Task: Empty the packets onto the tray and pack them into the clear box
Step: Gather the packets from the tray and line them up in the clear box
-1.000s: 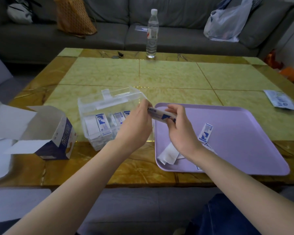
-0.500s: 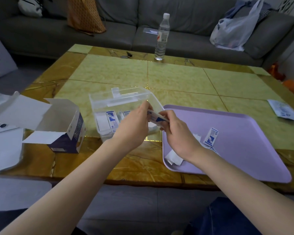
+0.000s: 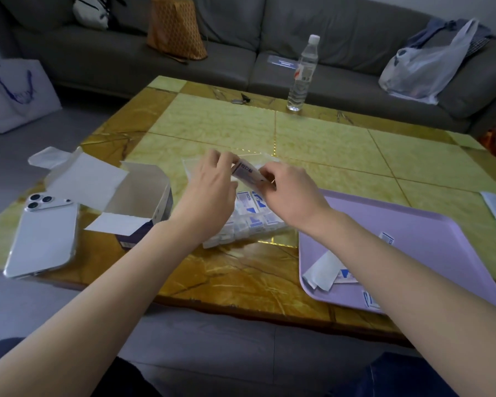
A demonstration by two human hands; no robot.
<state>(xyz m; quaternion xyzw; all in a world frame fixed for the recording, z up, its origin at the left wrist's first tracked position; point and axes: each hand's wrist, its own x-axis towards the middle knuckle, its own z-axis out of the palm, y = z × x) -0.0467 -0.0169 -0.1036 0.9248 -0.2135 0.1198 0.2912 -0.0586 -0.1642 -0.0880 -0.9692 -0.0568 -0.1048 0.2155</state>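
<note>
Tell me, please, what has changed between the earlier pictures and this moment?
The left hand and the right hand carried the bundle of packets leftward, from over the purple tray edge to above the clear box. Neither let go: both still pinch it. The tray, its loose packets, the box and the open carton stayed put.

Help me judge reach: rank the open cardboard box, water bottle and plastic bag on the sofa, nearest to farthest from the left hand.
1. Open cardboard box, left of the left hand.
2. Water bottle, far edge of the table.
3. Plastic bag, on the sofa, far right.
</note>
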